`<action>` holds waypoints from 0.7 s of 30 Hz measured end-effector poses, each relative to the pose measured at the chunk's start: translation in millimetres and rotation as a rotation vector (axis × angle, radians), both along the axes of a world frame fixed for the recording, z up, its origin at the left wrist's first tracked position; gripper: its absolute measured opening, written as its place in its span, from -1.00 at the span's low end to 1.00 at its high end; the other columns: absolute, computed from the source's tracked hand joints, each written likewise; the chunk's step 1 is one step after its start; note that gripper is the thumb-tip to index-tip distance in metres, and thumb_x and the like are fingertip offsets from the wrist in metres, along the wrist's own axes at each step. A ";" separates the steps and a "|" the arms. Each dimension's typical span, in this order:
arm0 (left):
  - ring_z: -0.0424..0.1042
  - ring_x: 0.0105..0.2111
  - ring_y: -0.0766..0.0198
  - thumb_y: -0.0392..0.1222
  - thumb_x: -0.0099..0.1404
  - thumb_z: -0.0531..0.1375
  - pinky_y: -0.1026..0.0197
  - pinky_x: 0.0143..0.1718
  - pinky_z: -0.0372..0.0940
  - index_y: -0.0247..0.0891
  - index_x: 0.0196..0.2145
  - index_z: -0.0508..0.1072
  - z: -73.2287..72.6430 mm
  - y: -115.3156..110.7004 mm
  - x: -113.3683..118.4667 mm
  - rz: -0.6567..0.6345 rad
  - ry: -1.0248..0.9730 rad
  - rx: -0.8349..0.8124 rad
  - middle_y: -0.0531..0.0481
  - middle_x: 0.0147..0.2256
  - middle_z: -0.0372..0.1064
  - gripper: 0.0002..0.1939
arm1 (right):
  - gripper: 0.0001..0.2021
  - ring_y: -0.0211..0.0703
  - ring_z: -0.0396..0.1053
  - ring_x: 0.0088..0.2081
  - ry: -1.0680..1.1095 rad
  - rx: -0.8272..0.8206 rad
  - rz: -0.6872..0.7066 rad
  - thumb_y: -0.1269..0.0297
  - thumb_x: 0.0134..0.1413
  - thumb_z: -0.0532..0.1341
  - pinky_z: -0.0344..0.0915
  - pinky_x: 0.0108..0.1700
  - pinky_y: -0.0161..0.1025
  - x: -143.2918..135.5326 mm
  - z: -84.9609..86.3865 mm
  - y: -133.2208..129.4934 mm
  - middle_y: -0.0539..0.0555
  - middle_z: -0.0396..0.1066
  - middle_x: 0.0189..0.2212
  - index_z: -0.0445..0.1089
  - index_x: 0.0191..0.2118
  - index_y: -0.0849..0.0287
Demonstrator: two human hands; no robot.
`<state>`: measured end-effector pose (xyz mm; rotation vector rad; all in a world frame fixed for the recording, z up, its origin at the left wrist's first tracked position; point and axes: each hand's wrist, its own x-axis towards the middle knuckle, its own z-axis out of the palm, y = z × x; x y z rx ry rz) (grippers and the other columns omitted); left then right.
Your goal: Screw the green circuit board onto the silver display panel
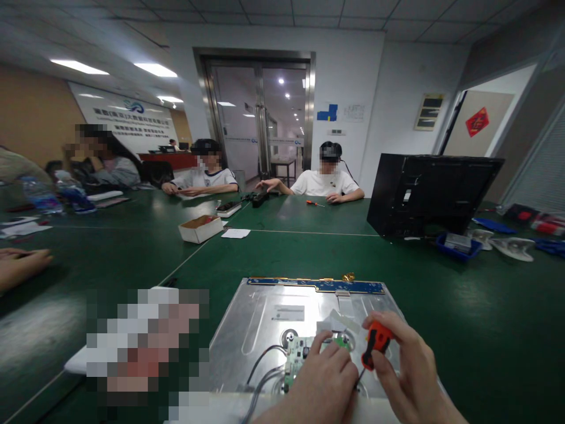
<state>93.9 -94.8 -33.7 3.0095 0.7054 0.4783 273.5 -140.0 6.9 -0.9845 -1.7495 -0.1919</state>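
Note:
In front of me lies a flat silver display panel (251, 330) with a long blue circuit strip (309, 285) along its far edge. A small green circuit board (295, 356) sits near the panel's close edge, with dark cables at its left. Over that board bends my left hand (324, 374), its fingers curled down and their tips partly hidden. My right hand (412, 359) grips a screwdriver (378, 338) by its orange and black handle. The shaft slants down beside my left hand, close to the panel; the tip is hard to make out.
A black monitor (432, 194) stands at the right, near a blue tray (459, 246). An open white box (200, 228) and a paper slip (236, 234) lie farther off. Another screwdriver (314, 203) lies before a seated person. Bottles (73, 191) stand left; a co-worker's hand (24, 265) shows there.

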 end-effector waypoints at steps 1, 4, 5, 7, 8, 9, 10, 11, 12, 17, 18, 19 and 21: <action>0.46 -0.19 0.11 -0.11 0.30 0.27 -0.08 0.22 0.08 -0.25 -0.23 0.42 -0.8 0.3 0.3 0.000 -0.004 0.009 -0.03 -0.24 0.50 -0.82 | -0.64 -0.03 0.55 -0.19 0.001 -0.021 0.005 0.27 0.30 0.13 0.53 -0.22 -0.11 1.3 -2.4 -1.0 0.18 0.51 -0.12 0.27 0.17 0.12; 0.46 -0.21 0.12 -0.14 0.27 0.29 -0.10 0.23 0.08 -0.26 -0.27 0.42 -2.9 1.0 0.7 -0.011 -0.016 0.033 -0.03 -0.27 0.49 -0.84 | -0.62 -0.06 0.55 -0.24 0.016 -0.035 0.002 0.32 0.27 0.14 0.53 -0.26 -0.12 2.4 -7.3 -1.4 0.18 0.51 -0.14 0.26 0.18 0.13; 0.46 -0.21 0.12 -0.16 0.26 0.29 -0.10 0.22 0.08 -0.26 -0.27 0.42 -3.3 1.2 0.7 -0.011 -0.022 0.041 -0.03 -0.27 0.49 -0.85 | -0.63 -0.07 0.54 -0.27 0.028 -0.026 -0.008 0.33 0.26 0.14 0.52 -0.28 -0.13 1.9 -8.1 -0.8 0.18 0.51 -0.16 0.27 0.16 0.14; 0.46 -0.21 0.12 -0.20 0.27 0.27 -0.09 0.22 0.09 -0.25 -0.27 0.41 -3.6 1.4 0.4 -0.013 -0.030 0.054 -0.03 -0.26 0.50 -0.88 | -0.64 -0.06 0.54 -0.28 0.044 0.015 -0.036 0.33 0.23 0.16 0.52 -0.30 -0.13 0.0 -7.9 1.1 0.17 0.50 -0.18 0.28 0.13 0.13; 0.46 -0.20 0.12 -0.22 0.28 0.26 -0.09 0.23 0.09 -0.24 -0.26 0.41 -3.5 1.4 0.3 -0.016 -0.032 0.059 -0.03 -0.26 0.50 -0.90 | -0.64 -0.05 0.53 -0.28 0.048 0.051 -0.051 0.33 0.22 0.18 0.52 -0.31 -0.13 -1.1 -6.8 2.4 0.17 0.49 -0.19 0.28 0.12 0.13; 0.47 -0.19 0.12 -0.24 0.30 0.25 -0.09 0.23 0.09 -0.24 -0.24 0.41 -3.3 1.4 0.1 -0.021 -0.037 0.061 -0.03 -0.24 0.51 -0.91 | -0.65 -0.07 0.53 -0.30 0.043 0.088 -0.059 0.34 0.21 0.18 0.52 -0.32 -0.14 -2.3 -5.0 3.6 0.16 0.50 -0.22 0.28 0.11 0.13; 0.47 -0.17 0.13 -0.25 0.31 0.24 -0.08 0.24 0.08 -0.24 -0.21 0.42 -3.2 1.4 0.0 -0.027 -0.042 0.059 -0.02 -0.23 0.51 -0.91 | -0.65 -0.09 0.53 -0.34 0.030 0.117 -0.059 0.35 0.20 0.19 0.51 -0.34 -0.17 -3.4 -2.3 4.8 0.14 0.50 -0.25 0.28 0.11 0.13; 0.47 -0.16 0.13 -0.26 0.31 0.24 -0.08 0.25 0.06 -0.24 -0.19 0.41 -3.2 1.5 0.0 -0.032 -0.050 0.057 -0.02 -0.21 0.52 -0.89 | -0.65 -0.12 0.52 -0.39 0.012 0.142 -0.054 0.37 0.20 0.19 0.50 -0.37 -0.20 -4.4 0.9 5.8 0.10 0.50 -0.29 0.28 0.10 0.13; 0.47 -0.14 0.13 -0.26 0.30 0.24 -0.07 0.27 0.04 -0.25 -0.17 0.41 -3.3 1.5 0.0 -0.035 -0.057 0.053 -0.02 -0.19 0.52 -0.86 | -0.66 -0.15 0.51 -0.43 -0.010 0.154 -0.046 0.38 0.21 0.19 0.49 -0.41 -0.24 -5.3 4.6 6.7 0.07 0.50 -0.34 0.27 0.10 0.13; 0.47 -0.14 0.13 -0.23 0.30 0.26 -0.05 0.29 -0.02 -0.25 -0.20 0.41 -4.8 1.5 0.3 -0.036 -0.067 0.047 -0.01 -0.19 0.52 -0.87 | -0.66 -0.14 0.51 -0.46 -0.091 0.152 -0.044 0.34 0.27 0.14 0.46 -0.45 -0.27 -5.3 16.7 6.3 0.03 0.51 -0.41 0.25 0.14 0.13; 0.46 -0.14 0.13 -0.22 0.31 0.25 -0.06 0.28 -0.01 -0.25 -0.20 0.41 -4.8 1.4 0.3 -0.034 -0.069 0.050 -0.01 -0.20 0.51 -0.88 | -0.66 -0.13 0.52 -0.44 -0.099 0.136 -0.046 0.31 0.29 0.13 0.47 -0.44 -0.25 -4.0 16.1 4.8 0.05 0.52 -0.38 0.24 0.15 0.13; 0.46 -0.15 0.13 -0.20 0.32 0.25 -0.07 0.27 0.00 -0.26 -0.20 0.42 -4.6 1.2 0.2 -0.030 -0.069 0.056 -0.02 -0.21 0.51 -0.88 | -0.65 -0.12 0.53 -0.39 -0.102 0.111 -0.050 0.29 0.31 0.11 0.48 -0.41 -0.24 -2.5 14.5 3.0 0.08 0.53 -0.33 0.24 0.17 0.14; 0.45 -0.18 0.12 -0.16 0.32 0.25 -0.07 0.23 0.04 -0.27 -0.21 0.42 -3.8 0.9 0.0 -0.019 -0.054 0.066 -0.03 -0.23 0.50 -0.85 | -0.63 -0.08 0.55 -0.27 -0.103 0.038 -0.061 0.25 0.34 0.08 0.50 -0.29 -0.18 0.6 9.8 -1.1 0.14 0.52 -0.20 0.23 0.21 0.15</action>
